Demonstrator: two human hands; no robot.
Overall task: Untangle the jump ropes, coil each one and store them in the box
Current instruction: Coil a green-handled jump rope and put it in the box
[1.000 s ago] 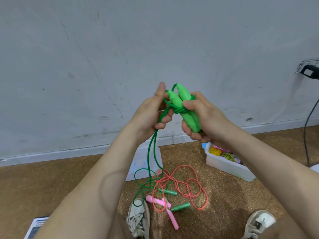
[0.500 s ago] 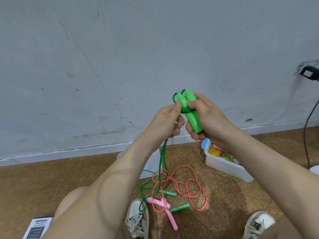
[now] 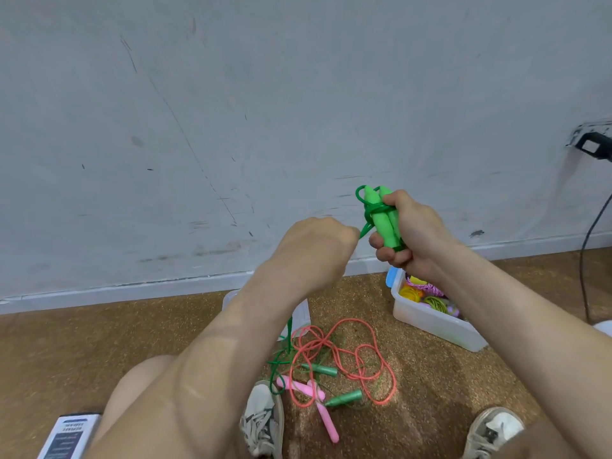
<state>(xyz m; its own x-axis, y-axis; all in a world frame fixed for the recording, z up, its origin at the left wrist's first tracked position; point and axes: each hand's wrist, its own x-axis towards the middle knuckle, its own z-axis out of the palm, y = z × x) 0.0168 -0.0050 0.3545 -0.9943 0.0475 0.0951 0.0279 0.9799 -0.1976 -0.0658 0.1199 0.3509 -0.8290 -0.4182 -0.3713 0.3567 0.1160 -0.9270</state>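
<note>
Right hand (image 3: 414, 233) grip: fingers wrapped tight round two bright green plastic jump-rope handles (image 3: 384, 220), upright and side by side, with green cord (image 3: 365, 228) looped round them. Left hand (image 3: 318, 246) grip: closed fist on that cord just left of the handles. Cord drops behind the forearm to the speckled brown cork-look floor (image 3: 99, 342). Scuffed grey-white wall (image 3: 231, 111) behind. Orange rope (image 3: 336, 351) and pink handles (image 3: 326, 422) tangled on the floor. Translucent white plastic box (image 3: 427, 321) near the wall, coiled ropes inside.

No legible text; print on the leaflet (image 3: 68, 437) is blurred.
</note>
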